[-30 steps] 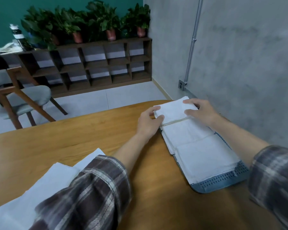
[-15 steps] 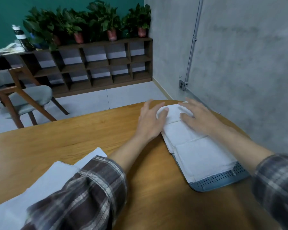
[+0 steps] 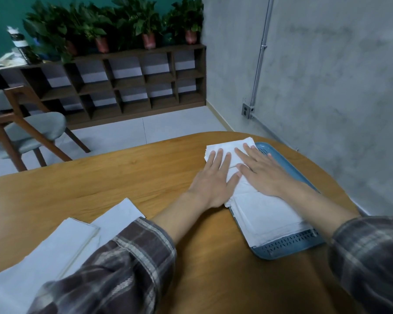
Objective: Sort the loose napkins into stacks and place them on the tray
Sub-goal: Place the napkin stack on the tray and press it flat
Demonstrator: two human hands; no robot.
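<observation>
Loose napkins point(image 3: 61, 245): plain white sheets, flat and overlapping, on the wooden table point(image 3: 123, 177) near-left of the tray; a plaid sleeve point(image 3: 123, 264) covers their near edge.
Tray point(image 3: 288, 249): blue-grey plastic with rounded corners, slotted at the near end and perforated at the far end; it lies on the table's right part, lengthwise away from the person.
Near stack point(image 3: 268, 220): white folded napkins with slightly stepped edges, filling the tray's near half.
Left hand point(image 3: 213, 180): palm down, fingers straight and spread, with its heel on the table just left of the tray and its fingertips pressing the far stack.
Right hand point(image 3: 263, 173): palm down, fingers straight, flat on the napkins at the tray's middle, just beside the left hand.
Far stack point(image 3: 227, 145): white, with lightly fanned corners, at the tray's far end; its left edge overhangs the tray's left rim.
Outlet point(image 3: 245, 111): on the grey wall beyond the tray.
Chair point(image 3: 32, 130): wood frame and grey seat, far left of the tray.
Shelf point(image 3: 132, 87): dark wood, well beyond the tray, topped with potted plants point(image 3: 143, 19).
Bottle point(image 3: 18, 41): black and white bands, on the shelf's left end; its label is too blurred to read.
</observation>
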